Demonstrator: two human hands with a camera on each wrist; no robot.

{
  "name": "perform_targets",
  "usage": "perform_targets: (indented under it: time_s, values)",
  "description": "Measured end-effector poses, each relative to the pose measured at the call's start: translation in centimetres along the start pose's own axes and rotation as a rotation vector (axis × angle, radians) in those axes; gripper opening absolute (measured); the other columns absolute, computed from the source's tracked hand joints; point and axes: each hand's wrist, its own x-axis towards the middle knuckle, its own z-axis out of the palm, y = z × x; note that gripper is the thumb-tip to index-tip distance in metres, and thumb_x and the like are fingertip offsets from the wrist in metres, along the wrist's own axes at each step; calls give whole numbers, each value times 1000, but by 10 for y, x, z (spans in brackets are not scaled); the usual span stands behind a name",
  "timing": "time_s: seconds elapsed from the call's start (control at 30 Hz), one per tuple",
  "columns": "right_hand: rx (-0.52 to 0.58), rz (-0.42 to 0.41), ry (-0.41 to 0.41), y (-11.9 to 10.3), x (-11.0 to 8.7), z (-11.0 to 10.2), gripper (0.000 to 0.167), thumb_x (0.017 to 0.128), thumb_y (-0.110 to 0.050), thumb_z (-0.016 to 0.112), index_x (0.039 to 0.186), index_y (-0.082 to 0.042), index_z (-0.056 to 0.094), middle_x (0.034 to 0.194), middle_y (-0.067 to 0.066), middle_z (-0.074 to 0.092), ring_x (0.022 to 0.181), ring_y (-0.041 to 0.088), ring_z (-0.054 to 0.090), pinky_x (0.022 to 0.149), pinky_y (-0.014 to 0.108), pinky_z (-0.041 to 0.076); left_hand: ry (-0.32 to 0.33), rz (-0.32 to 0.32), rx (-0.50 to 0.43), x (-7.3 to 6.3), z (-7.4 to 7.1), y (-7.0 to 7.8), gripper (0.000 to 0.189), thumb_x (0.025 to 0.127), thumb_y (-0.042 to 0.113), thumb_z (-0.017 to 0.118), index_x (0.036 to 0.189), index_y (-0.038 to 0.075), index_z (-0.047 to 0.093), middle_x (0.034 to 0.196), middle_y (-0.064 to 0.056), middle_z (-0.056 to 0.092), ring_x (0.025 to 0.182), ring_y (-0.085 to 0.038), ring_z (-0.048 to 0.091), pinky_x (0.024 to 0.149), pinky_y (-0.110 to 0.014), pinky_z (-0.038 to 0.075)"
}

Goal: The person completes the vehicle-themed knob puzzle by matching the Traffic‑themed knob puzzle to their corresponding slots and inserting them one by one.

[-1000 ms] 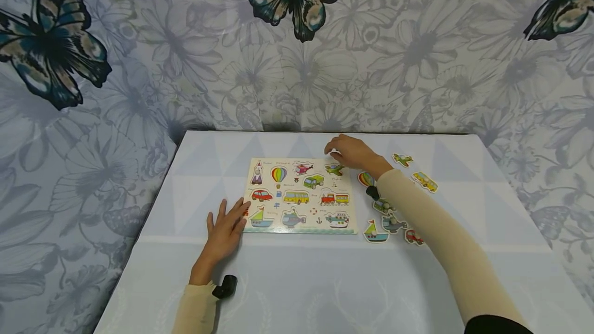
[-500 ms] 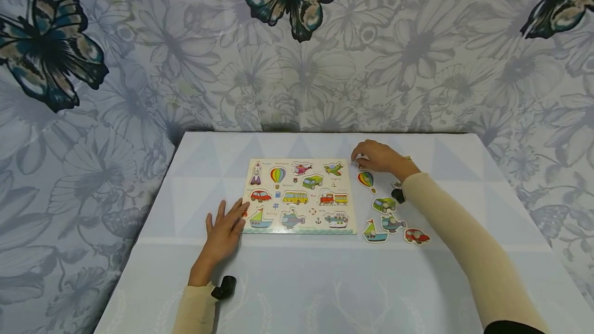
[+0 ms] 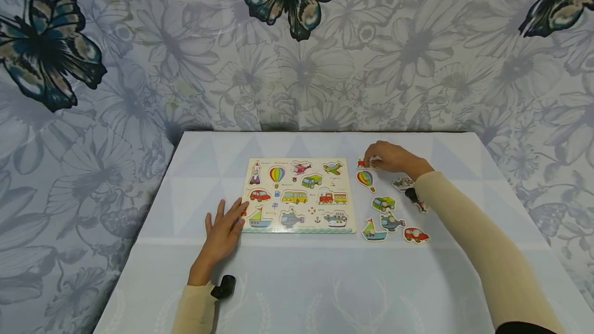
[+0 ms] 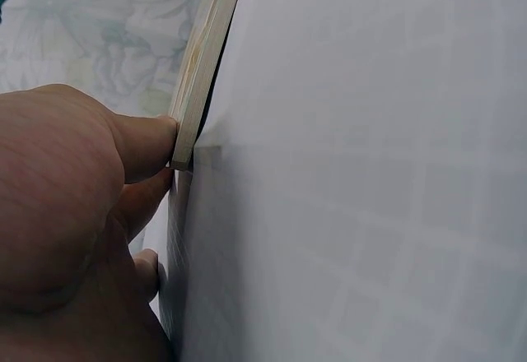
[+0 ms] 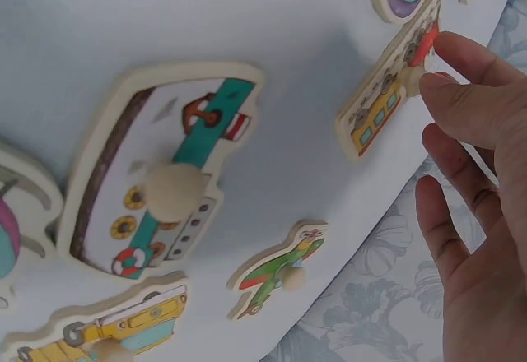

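At the far right of the board, my right hand (image 3: 392, 157) pinches the round wooden knob of a train puzzle piece (image 5: 385, 107) between thumb and forefinger. The other fingers are spread apart. In the head view the hand covers most of that train piece (image 3: 361, 163). My left hand (image 3: 225, 233) lies at the left edge of the puzzle board (image 3: 350, 215), its fingertips on the edge. From the left wrist, a finger touches the corner of the board (image 4: 198, 82). The board carries pictures of vehicles.
Loose pieces lie right of the board: a balloon (image 3: 366, 181), green jeep (image 3: 383, 203), sailboat (image 3: 374, 232), submarine (image 3: 392, 222) and red car (image 3: 416, 235). A ship (image 5: 107, 189), green airplane (image 5: 265, 278) and yellow bus (image 5: 144, 319) lie near the right wrist.
From the board's upper right corner, my right hand has moved right to the train piece and taken its knob. The airplane and bus pieces are now hidden behind the arm. My left hand stays put.
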Motion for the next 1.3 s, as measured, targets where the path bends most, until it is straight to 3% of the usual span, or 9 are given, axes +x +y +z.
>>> perform_targets:
  time_s: [0.57, 0.93, 1.3]
  values:
    - [13, 3, 15, 9, -1, 8, 15, 95, -4, 67, 96, -16, 75, 115, 7, 69, 107, 27, 60, 94, 49, 49, -31, -21, -1, 4, -1, -1, 48, 105, 16, 50, 152, 16, 44, 163, -12, 32, 152, -50, 0, 112, -72, -13]
    - [24, 5, 36, 10, -2, 9, 13, 95, -6, 68, 98, -15, 75, 110, 5, 70, 104, 26, 62, 91, 48, 51, -2, 2, 3, 1, 1, -2, 46, 105, 18, 51, 150, 14, 47, 161, -15, 35, 152, -51, 3, 111, -74, -10]
    - [14, 36, 34, 3, -1, 4, 14, 96, -7, 66, 103, -14, 75, 115, 7, 69, 107, 29, 62, 91, 48, 52, 8, 6, 3, -1, 1, -2, 45, 104, 17, 52, 149, 14, 48, 160, -16, 37, 151, -53, 4, 110, -75, -9]
